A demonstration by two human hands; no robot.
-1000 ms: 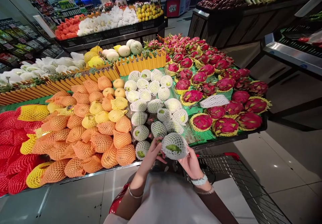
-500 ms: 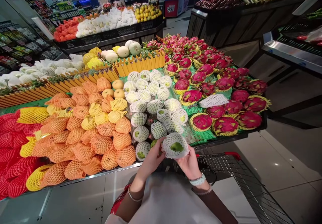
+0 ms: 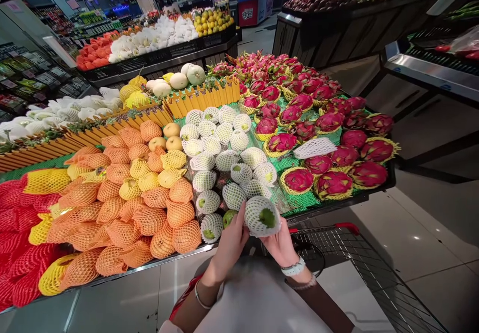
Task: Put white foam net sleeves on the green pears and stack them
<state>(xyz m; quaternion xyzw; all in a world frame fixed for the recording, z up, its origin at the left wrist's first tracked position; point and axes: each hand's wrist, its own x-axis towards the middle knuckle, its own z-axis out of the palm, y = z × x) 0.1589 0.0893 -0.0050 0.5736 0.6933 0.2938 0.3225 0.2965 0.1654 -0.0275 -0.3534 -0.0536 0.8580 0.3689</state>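
Note:
Both of my hands hold one round green fruit in a white foam net [image 3: 256, 217] just over the front edge of the display. My left hand [image 3: 232, 241] grips its left side, thumb and fingers against the net. My right hand [image 3: 281, 243] cups it from below on the right, its fingers partly hidden under the fruit. A round green patch of skin shows through the net's opening. Close by my left fingers lies a bare green fruit [image 3: 229, 217]. Behind it sit several more white-netted green fruits [image 3: 235, 195] on the display.
Orange-netted fruits [image 3: 149, 221] fill the left side, with red-netted ones [image 3: 22, 248] farther left. Dragon fruits [image 3: 297, 179] lie to the right, with a loose white foam net [image 3: 315, 148] among them. A shopping cart [image 3: 348, 238] stands at my right. A yellow picket fence [image 3: 204, 98] borders the back.
The netted fruit has turned slightly in my hands, its green patch now facing more to the right. My left fingers have shifted along its side. The view has moved slightly.

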